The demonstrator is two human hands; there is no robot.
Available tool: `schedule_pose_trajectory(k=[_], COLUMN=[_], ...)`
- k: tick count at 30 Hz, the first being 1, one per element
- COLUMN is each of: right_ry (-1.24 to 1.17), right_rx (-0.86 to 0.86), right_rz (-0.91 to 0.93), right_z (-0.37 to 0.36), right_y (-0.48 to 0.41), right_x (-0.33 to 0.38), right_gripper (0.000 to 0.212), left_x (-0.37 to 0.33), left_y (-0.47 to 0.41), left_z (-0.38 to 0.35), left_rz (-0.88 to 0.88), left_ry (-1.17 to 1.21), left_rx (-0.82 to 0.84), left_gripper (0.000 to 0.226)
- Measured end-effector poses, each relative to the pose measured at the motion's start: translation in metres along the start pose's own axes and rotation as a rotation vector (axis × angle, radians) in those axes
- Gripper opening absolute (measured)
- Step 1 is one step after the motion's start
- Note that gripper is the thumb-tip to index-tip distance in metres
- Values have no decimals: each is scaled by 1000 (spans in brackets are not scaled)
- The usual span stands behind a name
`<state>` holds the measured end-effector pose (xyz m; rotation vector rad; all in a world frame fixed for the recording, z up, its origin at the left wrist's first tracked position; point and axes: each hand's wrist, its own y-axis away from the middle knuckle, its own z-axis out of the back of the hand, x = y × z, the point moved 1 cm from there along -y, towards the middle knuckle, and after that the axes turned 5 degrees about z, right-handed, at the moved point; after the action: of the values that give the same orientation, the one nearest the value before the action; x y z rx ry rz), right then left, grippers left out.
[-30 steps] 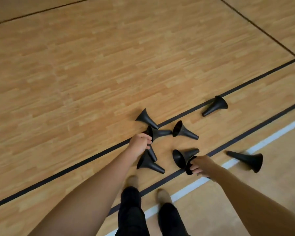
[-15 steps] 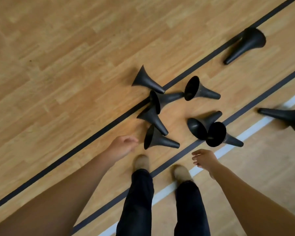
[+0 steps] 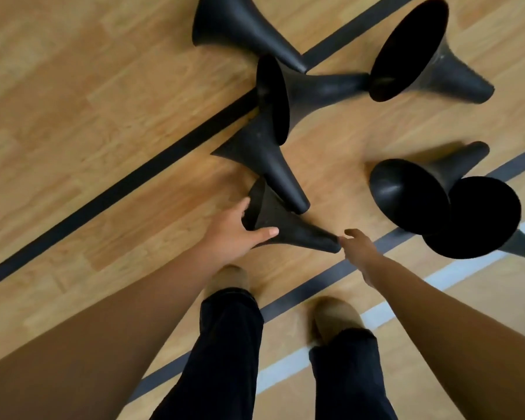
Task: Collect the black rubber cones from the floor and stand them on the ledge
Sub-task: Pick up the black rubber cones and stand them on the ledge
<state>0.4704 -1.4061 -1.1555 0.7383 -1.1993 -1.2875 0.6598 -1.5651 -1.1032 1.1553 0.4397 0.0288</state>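
Several black rubber cones lie tipped over on the wooden floor. My left hand grips the wide end of the nearest cone, thumb over its flank and fingers at the rim. My right hand reaches in with straight fingers, and its fingertips touch that cone's narrow tip. Just beyond lies another cone, with a third cone across it. A pair of cones lies to the right, one with its dark mouth facing up. No ledge is in view.
Two more cones lie at the top, one at centre and one at right. Black floor lines and a white line cross the wood diagonally. My legs in dark trousers and tan shoes stand below the hands.
The camera has dropped much closer to the floor. My left hand moved forward and took hold of the nearest cone's wide end. My right hand reached left to that cone's tip.
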Motion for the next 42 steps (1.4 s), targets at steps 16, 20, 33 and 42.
schedule_pose_trajectory(k=[16,20,33,42], right_ry=[-154,-274,-883,-1128], right_rx=[-79,-92,-72,-16], right_rz=[-56,-1,181,329], right_z=[15,42,134,188], right_y=[52,124,378,531], right_x=[27,66,223,241], right_gripper=[9,35,41,54], left_x=[-10,-40,-168,-249], left_y=[60,125,331,464], left_z=[22,61,204,254], left_rz=[79,39,-82,-257], left_ry=[302,256,540,436], left_rx=[-168,-334,-395,-307], left_gripper=[21,22,33,30])
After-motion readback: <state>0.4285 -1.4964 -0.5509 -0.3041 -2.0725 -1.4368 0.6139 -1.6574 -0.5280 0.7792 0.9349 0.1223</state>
